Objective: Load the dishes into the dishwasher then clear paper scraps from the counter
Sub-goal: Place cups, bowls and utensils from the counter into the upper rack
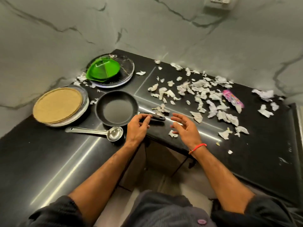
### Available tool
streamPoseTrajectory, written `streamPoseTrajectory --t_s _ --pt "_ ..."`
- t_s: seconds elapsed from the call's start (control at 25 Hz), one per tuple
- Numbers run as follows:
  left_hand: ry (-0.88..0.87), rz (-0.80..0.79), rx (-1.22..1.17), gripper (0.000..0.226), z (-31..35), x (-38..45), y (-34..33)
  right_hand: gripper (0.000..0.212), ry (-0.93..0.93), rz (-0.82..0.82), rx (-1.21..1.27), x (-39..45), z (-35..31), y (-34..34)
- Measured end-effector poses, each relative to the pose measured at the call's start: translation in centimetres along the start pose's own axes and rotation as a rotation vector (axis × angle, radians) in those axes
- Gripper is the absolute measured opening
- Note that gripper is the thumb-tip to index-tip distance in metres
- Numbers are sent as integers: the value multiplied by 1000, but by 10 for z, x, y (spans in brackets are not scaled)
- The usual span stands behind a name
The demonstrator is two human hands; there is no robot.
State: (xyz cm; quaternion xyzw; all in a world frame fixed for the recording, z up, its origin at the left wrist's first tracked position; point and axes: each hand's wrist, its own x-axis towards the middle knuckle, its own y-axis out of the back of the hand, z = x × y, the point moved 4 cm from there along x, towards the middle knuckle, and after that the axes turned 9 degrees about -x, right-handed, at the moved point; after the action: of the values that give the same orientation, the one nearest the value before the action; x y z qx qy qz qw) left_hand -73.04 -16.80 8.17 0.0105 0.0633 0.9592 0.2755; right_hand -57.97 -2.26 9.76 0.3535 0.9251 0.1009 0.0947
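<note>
1. Black non-stick frying pan resting flat on the glossy black stone counter, its black handle pointing right toward the inner corner edge.
2. Left hand at the pan handle, fingers curled loosely over its near end, touching it; a firm grip cannot be told.
3. Right hand hovering just right of the handle tip, fingers spread and relaxed, holding nothing; red thread bracelet round the wrist.
4. Stainless steel ladle lying just in front of the pan, bowl to the right, near the left wrist.
5. Stack of round tan flat discs on a pile of pale plates, left of the pan.
6. Green plastic sectioned plate tilted on clear glass plates, behind the pan, near the wall corner.
7. Torn white paper scraps scattered widely over the right side of the counter, a few beside the glass plates and one just under the right hand.
8. Pink printed wrapper lying among the scraps, far right.
9. Grey marble-veined wall behind, with a white socket at the top right.
</note>
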Motion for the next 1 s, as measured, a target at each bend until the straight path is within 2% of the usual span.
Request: streamPoseTrajectory --t_s 0.16,0.4,0.72,1.0 --pt "5 45 -31 12 -5 0 20 45 55 -123 -63 9 -9 -25" --pt "-31 -17 -49 25 -3 1 -10 48 26 -58 -66 -5 -4 -11" --pt "-104 -373 -15 32 4 -86 -125 40 -70 293 10 -95 39 94" --pt "-164 -522 22 36 12 -219 -214 36 -99 533 77 -243 93 197"
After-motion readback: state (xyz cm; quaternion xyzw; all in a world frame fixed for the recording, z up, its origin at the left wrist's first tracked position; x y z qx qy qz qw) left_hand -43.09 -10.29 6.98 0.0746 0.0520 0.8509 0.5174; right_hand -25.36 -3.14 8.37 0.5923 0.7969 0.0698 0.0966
